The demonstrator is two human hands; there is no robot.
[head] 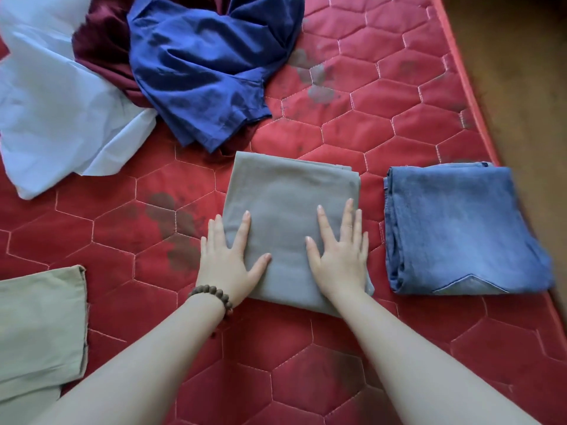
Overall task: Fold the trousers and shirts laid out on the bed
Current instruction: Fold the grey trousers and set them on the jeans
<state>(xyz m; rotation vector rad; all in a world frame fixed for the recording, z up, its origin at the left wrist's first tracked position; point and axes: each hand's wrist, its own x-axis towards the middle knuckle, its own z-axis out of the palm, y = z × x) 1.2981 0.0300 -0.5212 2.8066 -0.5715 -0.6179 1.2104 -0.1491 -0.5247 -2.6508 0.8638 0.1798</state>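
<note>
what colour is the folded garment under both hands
Grey-taupe, plain with no pattern: the folded grey garment, clearest in the head view.

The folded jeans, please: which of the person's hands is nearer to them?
Right. The right hand presses the grey trousers beside the jeans; the left hand lies on their far edge.
</note>
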